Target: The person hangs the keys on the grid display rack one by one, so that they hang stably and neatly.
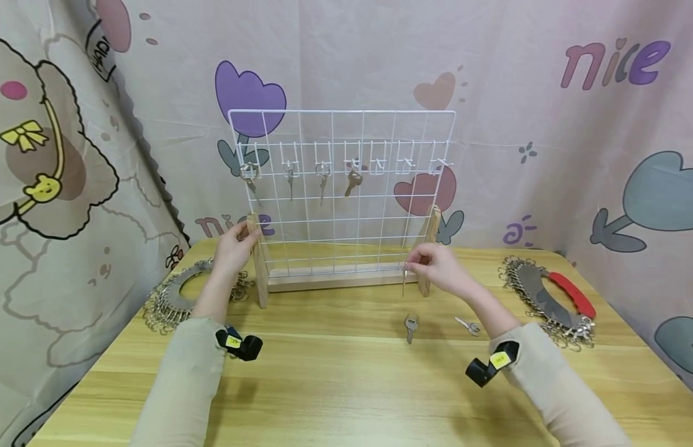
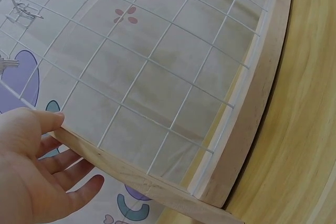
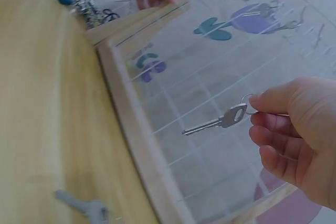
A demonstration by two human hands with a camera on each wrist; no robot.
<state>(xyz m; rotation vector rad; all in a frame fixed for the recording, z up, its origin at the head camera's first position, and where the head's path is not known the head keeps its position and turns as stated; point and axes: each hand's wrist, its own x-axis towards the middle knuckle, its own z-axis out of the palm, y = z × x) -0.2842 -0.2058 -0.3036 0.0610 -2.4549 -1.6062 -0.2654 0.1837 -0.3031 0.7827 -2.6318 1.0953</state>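
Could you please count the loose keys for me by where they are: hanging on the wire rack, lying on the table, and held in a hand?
Hanging on the wire rack: 4
Lying on the table: 2
Held in the right hand: 1
Total: 7

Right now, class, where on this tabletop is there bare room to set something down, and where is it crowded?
The widest bare patch is the near table between the two sleeves, below the loose keys. Another lies in front of the rack's wooden base, between the hands. Both back corners are crowded: one key-ring holder left, one with a red handle right.
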